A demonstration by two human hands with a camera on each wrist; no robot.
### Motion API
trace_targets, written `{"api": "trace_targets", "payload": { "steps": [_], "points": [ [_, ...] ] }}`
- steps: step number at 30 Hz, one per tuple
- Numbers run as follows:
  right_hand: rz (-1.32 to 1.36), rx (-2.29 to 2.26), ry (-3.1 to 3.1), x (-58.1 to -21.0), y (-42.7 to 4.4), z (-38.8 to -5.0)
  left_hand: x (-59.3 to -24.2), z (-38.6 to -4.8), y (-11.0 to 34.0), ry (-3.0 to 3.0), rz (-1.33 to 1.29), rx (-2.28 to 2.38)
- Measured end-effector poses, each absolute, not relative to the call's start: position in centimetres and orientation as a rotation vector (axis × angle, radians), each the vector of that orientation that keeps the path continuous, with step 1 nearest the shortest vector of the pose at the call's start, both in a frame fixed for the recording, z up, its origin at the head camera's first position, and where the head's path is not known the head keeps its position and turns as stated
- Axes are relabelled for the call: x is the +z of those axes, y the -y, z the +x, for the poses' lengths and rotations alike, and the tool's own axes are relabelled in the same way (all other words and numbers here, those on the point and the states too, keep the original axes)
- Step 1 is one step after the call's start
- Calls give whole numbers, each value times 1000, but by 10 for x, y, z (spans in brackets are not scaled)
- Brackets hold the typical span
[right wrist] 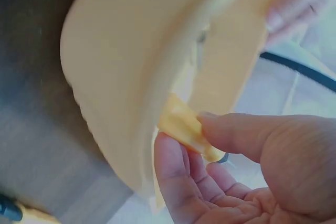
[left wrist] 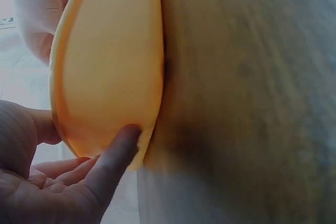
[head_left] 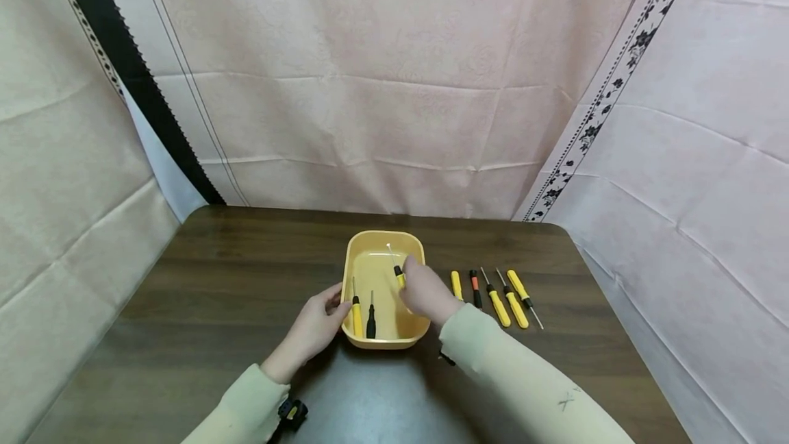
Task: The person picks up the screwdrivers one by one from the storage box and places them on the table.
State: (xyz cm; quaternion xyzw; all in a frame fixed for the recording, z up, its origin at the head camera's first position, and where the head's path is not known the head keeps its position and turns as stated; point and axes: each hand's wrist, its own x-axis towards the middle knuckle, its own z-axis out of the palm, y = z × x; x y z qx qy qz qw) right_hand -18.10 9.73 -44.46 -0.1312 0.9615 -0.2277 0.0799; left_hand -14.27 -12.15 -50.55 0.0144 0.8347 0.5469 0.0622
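A yellow plastic container (head_left: 382, 342) stands on the table, with a yellow-and-black screwdriver (head_left: 356, 317) and a black screwdriver (head_left: 371, 324) side by side in its left part. My left hand (head_left: 320, 318) holds the container at its left side, thumb at the rim and a finger along the outer wall (left wrist: 113, 51). Between thumb and fingers, my right hand (head_left: 427, 290) pinches a third screwdriver (head_left: 398, 278) by its yellow handle (right wrist: 186, 127). Its shaft points to the far end of the container; in the right wrist view the wall hides most of it.
To the right of the container lies a row of several screwdrivers, among them a red-and-black one (head_left: 475, 288) and a yellow one (head_left: 522, 288) at the far right. My right forearm partly covers the row's near left. Pale cloth (head_left: 370, 122) hangs behind the brown table (head_left: 246, 266).
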Motion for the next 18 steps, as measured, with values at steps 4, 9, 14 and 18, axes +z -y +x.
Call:
{"api": "trace_targets", "payload": {
  "steps": [4,9,14,18],
  "points": [
    [-284,-778,-2887,-436,-111,-186,-507,-142,122,-2591,50,1655],
    [-210,-903,-2904,-433,-132,-192,-506,-142,122,-2650,74,1645],
    [-124,-990,-2897,-430,-152,-194,-507,-142,122,-2650,102,1641],
    [-57,-1022,-2857,-430,-167,-193,-508,-141,123,-2641,101,1643]
  ]
}}
